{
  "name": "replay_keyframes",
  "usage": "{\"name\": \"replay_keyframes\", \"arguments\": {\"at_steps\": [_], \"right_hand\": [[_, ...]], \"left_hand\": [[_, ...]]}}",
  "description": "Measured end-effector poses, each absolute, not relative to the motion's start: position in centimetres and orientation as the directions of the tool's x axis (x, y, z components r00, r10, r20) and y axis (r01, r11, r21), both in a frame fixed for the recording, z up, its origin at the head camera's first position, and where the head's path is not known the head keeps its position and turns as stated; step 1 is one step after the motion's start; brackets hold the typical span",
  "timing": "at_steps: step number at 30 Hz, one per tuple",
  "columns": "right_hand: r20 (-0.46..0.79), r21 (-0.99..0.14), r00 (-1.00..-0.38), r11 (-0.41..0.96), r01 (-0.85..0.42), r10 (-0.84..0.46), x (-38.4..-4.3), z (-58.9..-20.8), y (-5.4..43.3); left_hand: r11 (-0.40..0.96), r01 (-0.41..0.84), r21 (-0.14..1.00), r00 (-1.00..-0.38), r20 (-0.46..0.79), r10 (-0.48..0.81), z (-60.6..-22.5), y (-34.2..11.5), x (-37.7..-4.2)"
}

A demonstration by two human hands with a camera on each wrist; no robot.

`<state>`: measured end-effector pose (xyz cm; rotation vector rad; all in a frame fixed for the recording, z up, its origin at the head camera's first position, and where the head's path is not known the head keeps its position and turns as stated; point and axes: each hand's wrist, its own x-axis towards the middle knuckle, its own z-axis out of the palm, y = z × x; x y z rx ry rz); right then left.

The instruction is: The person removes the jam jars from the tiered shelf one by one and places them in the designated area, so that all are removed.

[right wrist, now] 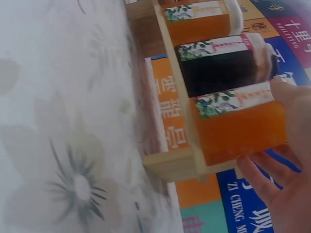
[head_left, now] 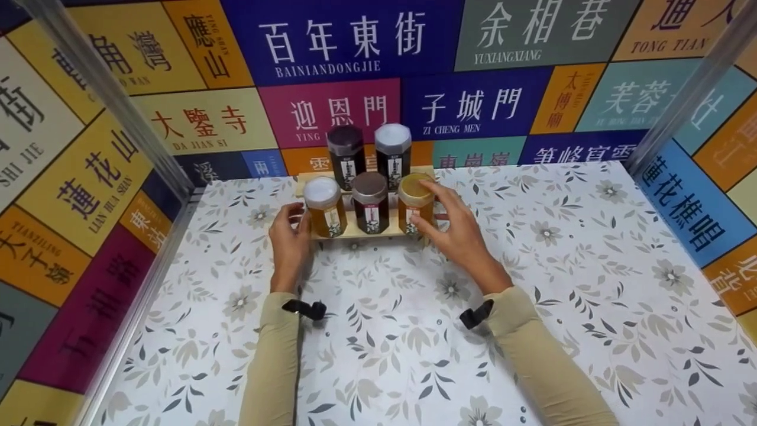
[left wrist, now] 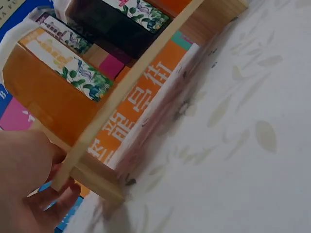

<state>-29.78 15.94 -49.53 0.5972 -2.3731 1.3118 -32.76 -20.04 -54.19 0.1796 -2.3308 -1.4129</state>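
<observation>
A pale wooden stepped rack [head_left: 353, 228] bears several glass jars. In its front row stand an amber jar with a white lid [head_left: 324, 218], a dark jar with a brown lid [head_left: 371, 208] and an amber jar with a yellowish lid [head_left: 408, 214]. Behind them are a black-lidded dark jar [head_left: 345, 155] and a white-lidded one [head_left: 393, 155]. My left hand [head_left: 290, 242] grips the rack's left end, its fingers around the wood in the left wrist view. At the right end, my right hand [head_left: 461, 234] holds the yellow-lidded jar, thumb in front near the lid and fingers on the far side.
A white floral cloth [head_left: 378, 331] covers the table. Close behind the rack rises a wall of coloured panels with Chinese lettering [head_left: 355, 41]. Similar panels [head_left: 77, 189] flank the left side, and more [head_left: 698, 207] the right, with clear corner strips.
</observation>
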Motion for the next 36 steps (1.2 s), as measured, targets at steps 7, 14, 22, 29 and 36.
{"name": "replay_keyframes", "arguments": {"at_steps": [7, 14, 22, 29, 36], "right_hand": [[0.497, -0.701, -0.850, 0.498, -0.511, -0.173, -30.0, -50.7, 15.1], [0.507, -0.700, -0.855, 0.528, -0.481, -0.107, -29.6, -51.2, 14.7], [0.482, -0.714, -0.873, 0.546, -0.439, -0.073, -29.9, -50.6, 15.2], [0.437, -0.781, -0.898, 0.472, -0.409, -0.054, -30.8, -50.3, 18.1], [0.369, -0.873, -0.929, 0.357, -0.333, 0.034, -32.1, -51.6, 22.2]], "left_hand": [[0.388, 0.083, 0.918, -0.920, 0.221, -0.324, -55.4, -20.2, -32.2], [0.328, 0.069, 0.942, -0.928, 0.181, -0.325, -56.1, -20.2, -32.1], [0.309, 0.065, 0.949, -0.928, 0.171, -0.332, -56.0, -20.3, -32.3], [0.306, 0.067, 0.950, -0.927, 0.173, -0.334, -55.8, -20.3, -32.2], [0.322, 0.075, 0.944, -0.923, 0.188, -0.336, -55.7, -20.1, -32.1]]}}
